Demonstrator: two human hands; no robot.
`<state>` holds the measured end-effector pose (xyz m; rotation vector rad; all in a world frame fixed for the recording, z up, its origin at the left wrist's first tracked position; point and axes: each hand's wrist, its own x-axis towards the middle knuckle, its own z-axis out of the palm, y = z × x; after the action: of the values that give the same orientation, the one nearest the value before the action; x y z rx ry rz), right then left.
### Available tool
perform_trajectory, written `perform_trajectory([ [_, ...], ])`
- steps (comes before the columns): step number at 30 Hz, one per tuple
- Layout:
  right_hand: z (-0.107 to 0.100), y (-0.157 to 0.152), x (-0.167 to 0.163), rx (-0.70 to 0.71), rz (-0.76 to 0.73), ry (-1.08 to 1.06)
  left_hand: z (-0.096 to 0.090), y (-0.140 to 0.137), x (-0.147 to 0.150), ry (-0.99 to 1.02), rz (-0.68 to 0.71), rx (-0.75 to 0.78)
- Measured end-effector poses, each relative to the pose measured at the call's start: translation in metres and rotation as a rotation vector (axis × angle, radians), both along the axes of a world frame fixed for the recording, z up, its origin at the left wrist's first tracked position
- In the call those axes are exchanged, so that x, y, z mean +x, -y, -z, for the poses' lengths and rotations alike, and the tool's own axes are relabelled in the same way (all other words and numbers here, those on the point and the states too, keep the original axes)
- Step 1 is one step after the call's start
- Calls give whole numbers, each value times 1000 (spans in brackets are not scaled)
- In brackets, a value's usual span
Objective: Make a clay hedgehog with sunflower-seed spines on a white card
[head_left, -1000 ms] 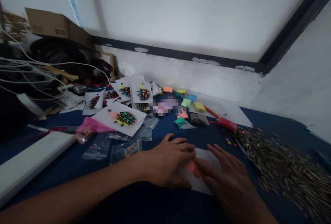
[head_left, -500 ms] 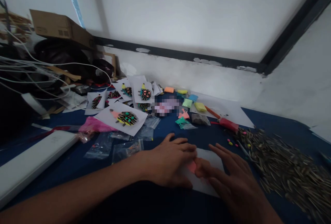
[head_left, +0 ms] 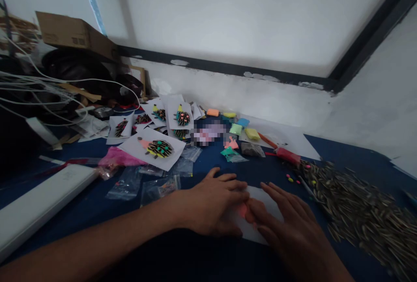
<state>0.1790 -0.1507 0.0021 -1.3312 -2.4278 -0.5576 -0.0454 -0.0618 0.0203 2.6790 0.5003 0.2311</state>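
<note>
A white sheet of paper lies on the dark blue table under both of my hands. On it is a flattened patch of coral modelling clay, partly hidden by my fingers. My left hand rests palm down across the left part of the sheet, fingers stretched and apart, beside the clay. From the other side, my right hand reaches over with its thumb against the clay's right edge and its other fingers extended. Neither hand grips anything.
Sunflower seeds are heaped on the right. Hedgehog pictures made with seeds lie at back left, near plastic bags. Clay packets lie behind my hands. A long white box sits left, a cardboard box behind.
My right hand has shifted slightly left, its thumb still at the coral clay. The left hand and the sheet look unmoved.
</note>
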Motion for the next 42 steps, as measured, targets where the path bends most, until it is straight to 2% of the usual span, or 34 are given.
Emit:
perform_trajectory([
  [5, 4, 1, 0, -63, 31, -56, -1, 0, 1, 2, -4, -6],
  [15, 1, 0, -5, -80, 15, -35, 2, 0, 0, 21, 4, 2],
  [21, 1, -2, -5, -42, 66, -36, 0, 2, 1, 20, -7, -7],
  [27, 6, -1, 0, -39, 35, -50, -1, 1, 1, 4, 1, 0],
  [32, 3, 0, -2, -52, -22, -36, -4, 1, 1, -6, 6, -15],
  [42, -1, -2, -5, 4, 2, 24, -5, 2, 1, -3, -4, -34],
])
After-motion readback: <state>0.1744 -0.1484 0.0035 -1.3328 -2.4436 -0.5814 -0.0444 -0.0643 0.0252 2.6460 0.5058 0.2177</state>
